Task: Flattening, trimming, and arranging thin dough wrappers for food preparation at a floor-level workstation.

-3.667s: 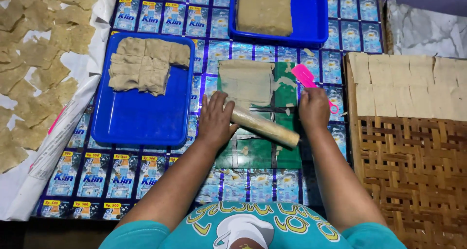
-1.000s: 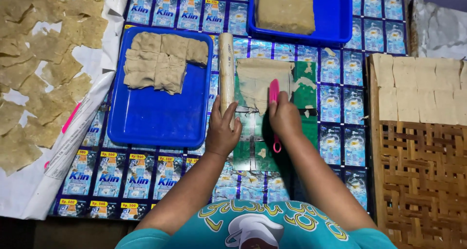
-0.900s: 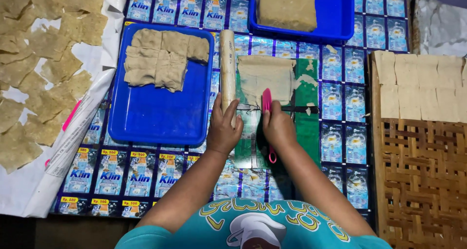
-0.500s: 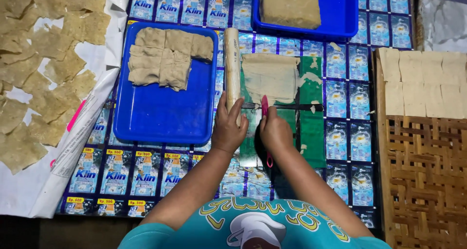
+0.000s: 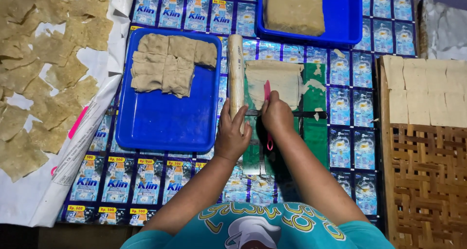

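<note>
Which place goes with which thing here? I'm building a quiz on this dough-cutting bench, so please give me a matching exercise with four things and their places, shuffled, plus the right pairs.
Things:
1. rolling pin
2. pink cutter
3. thick dough block
4. cut dough pieces

Places:
A. in the blue tray at the top
B. under the left hand, lying lengthwise beside the flat dough sheet
C. in the right hand, on the flat dough sheet
D. stacked in the large blue tray on the left

Pairs: 1-B, 2-C, 3-A, 4-D
</note>
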